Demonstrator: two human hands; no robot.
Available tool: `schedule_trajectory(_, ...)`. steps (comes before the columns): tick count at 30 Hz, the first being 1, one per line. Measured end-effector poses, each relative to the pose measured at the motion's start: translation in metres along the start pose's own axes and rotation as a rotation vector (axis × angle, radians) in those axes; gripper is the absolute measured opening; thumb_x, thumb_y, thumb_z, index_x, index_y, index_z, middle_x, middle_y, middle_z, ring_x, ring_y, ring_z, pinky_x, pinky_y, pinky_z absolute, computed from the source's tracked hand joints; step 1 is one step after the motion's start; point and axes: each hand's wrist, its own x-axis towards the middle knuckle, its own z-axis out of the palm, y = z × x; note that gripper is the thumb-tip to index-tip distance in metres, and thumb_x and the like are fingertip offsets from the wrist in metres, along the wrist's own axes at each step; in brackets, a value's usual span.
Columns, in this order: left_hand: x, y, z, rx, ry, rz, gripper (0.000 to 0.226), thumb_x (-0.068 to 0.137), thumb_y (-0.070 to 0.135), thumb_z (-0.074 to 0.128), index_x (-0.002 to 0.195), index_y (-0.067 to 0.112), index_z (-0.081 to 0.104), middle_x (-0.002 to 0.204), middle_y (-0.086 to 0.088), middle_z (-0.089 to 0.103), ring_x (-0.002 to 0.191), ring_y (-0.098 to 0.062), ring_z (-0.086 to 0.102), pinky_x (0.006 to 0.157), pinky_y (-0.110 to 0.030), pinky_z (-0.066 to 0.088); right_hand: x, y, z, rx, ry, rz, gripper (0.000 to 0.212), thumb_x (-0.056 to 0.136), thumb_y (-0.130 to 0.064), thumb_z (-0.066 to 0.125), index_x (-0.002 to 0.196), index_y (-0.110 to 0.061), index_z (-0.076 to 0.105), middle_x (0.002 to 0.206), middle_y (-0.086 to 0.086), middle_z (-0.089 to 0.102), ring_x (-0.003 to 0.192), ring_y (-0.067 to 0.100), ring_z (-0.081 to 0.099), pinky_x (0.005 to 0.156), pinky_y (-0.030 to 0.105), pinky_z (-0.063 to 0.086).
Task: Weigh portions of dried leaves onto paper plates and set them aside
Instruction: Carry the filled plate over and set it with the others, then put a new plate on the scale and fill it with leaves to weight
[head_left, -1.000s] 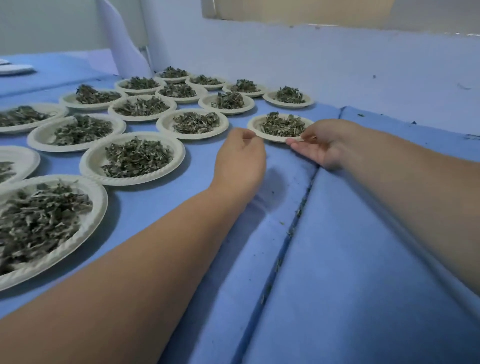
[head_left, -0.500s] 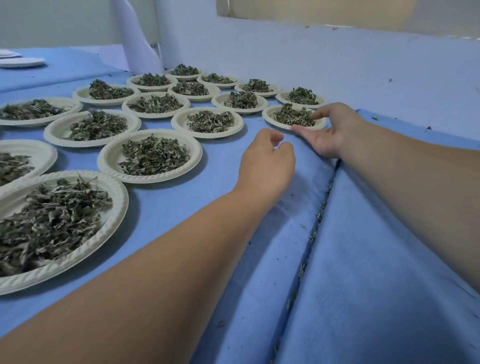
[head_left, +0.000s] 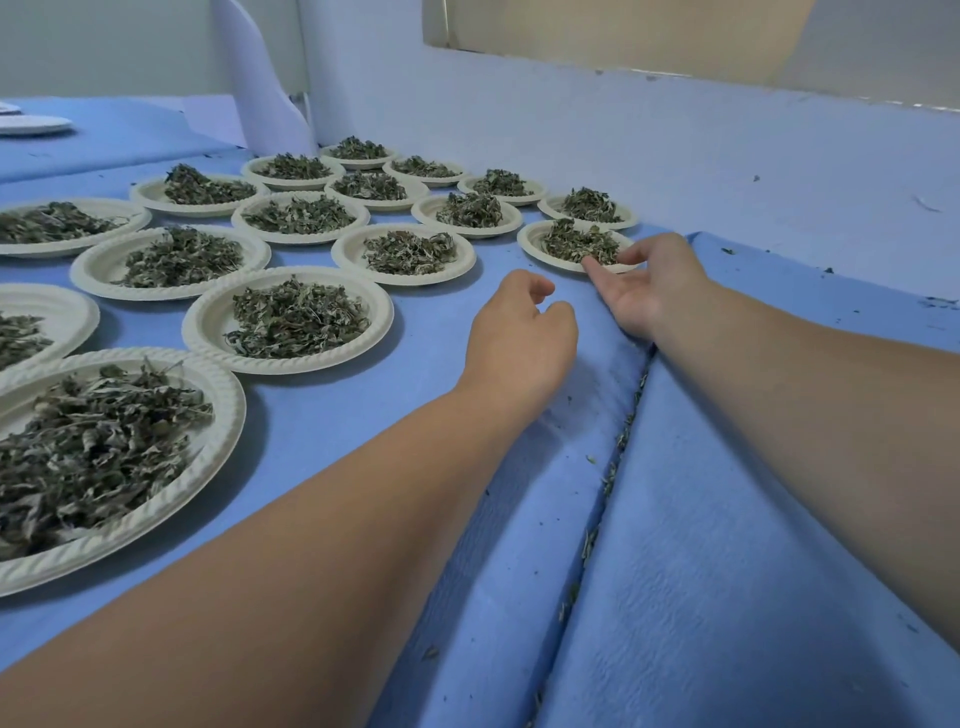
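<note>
At centre right, the right hand (head_left: 647, 291) is pinching the plate (head_left: 531, 243) by its rim, placing it; the left hand (head_left: 519, 338) is hovering empty, loosely curled. Next, seemingly: releasing gently.

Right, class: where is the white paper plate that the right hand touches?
Head view, right of centre: the white paper plate lies on the blue cloth beside its fold, nearest in the rightmost column, right hand at its rim.
</note>
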Motion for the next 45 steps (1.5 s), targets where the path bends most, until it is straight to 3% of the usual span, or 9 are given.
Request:
schedule_trajectory(6,-0.006,0.004,0.002,0.168,-0.075,0.088,0.038,0.098,0.021,0.047,0.135,0.023,0.053,0.086,0.018,0.052,0.07,0.015,0.047,0.066,-0.009,0.04,-0.028,-0.016,-0.009,-0.307,-0.071,0.023,0.026,0.094,0.007,0.043,0.12,0.007,0.048,0.113,0.032,0.058,0.087,0.036,0.071,0.07,0.035,0.064)
schedule_trajectory(9,-0.019,0.023,0.011,0.222,-0.136,0.133,0.044,0.098,0.019,0.045,0.141,0.022,0.05,0.095,0.014,0.056,0.083,-0.001,0.051,0.074,-0.025,0.043,-0.059,-0.033,-0.025,-0.467,-0.117,-0.038,0.017,0.092,0.003,0.048,0.108,0.003,0.054,0.109,0.028,0.066,0.081,0.027,0.077,0.065,0.03,0.063)
schedule_trajectory(15,-0.062,0.084,0.071,0.207,-0.229,0.257,0.038,0.098,0.011,0.042,0.132,0.017,0.057,0.12,0.004,0.062,0.119,-0.015,0.057,0.08,-0.022,0.04,-0.146,-0.066,-0.083,-0.638,-0.144,-0.217,0.012,0.092,-0.001,0.054,0.1,-0.001,0.063,0.089,0.012,0.067,0.076,0.018,0.069,0.068,0.027,0.06)
schedule_trajectory(21,-0.132,0.131,0.147,0.147,-0.301,0.407,0.034,0.096,0.01,0.045,0.125,0.021,0.058,0.111,-0.007,0.071,0.105,-0.02,0.065,0.09,-0.037,0.051,-0.236,-0.119,-0.18,-0.637,-0.093,-0.381,0.019,0.094,-0.006,0.055,0.103,-0.012,0.07,0.104,0.009,0.075,0.098,0.012,0.071,0.09,0.035,0.06)
schedule_trajectory(26,-0.162,0.172,0.204,0.144,-0.274,0.582,0.033,0.097,0.014,0.044,0.124,0.022,0.063,0.096,0.001,0.069,0.062,0.006,0.053,0.063,-0.025,0.038,-0.298,-0.154,-0.295,-1.172,0.131,-0.874,0.028,0.087,-0.003,0.059,0.101,-0.023,0.072,0.097,-0.013,0.074,0.095,0.001,0.069,0.088,0.021,0.052)
schedule_trajectory(29,-0.172,0.196,0.235,0.355,-0.315,0.784,0.038,0.101,0.01,0.04,0.133,0.016,0.059,0.13,-0.004,0.064,0.097,-0.012,0.062,0.083,-0.029,0.043,-0.318,-0.176,-0.357,-1.511,0.299,-1.027,0.024,0.089,-0.012,0.059,0.106,-0.023,0.072,0.088,-0.019,0.068,0.08,0.008,0.065,0.079,0.026,0.053)
schedule_trajectory(32,-0.171,0.21,0.262,0.663,-0.373,0.906,0.043,0.102,0.009,0.037,0.14,0.015,0.056,0.139,-0.009,0.058,0.126,-0.03,0.054,0.101,-0.037,0.044,-0.328,-0.197,-0.404,-1.726,0.49,-0.96,0.017,0.098,-0.026,0.052,0.106,-0.021,0.066,0.078,-0.006,0.066,0.062,0.02,0.059,0.061,0.038,0.054)
schedule_trajectory(37,-0.174,0.222,0.283,1.046,-0.37,1.056,0.035,0.098,0.008,0.04,0.125,0.014,0.063,0.108,-0.011,0.067,0.102,-0.033,0.059,0.076,-0.039,0.046,-0.327,-0.208,-0.436,-1.857,0.599,-0.737,0.041,0.103,-0.048,0.033,0.084,-0.021,0.057,0.064,-0.001,0.054,0.056,0.016,0.048,0.047,0.028,0.031)
schedule_trajectory(45,-0.183,0.245,0.283,1.359,-0.353,1.091,0.017,0.095,0.004,0.045,0.096,0.013,0.059,0.072,-0.004,0.037,0.059,-0.023,0.039,0.05,-0.031,0.025,-0.321,-0.209,-0.44,-1.948,0.535,-0.511,0.052,0.102,-0.06,0.022,0.093,-0.027,0.061,0.073,-0.002,0.059,0.063,0.018,0.054,0.052,0.029,0.036)
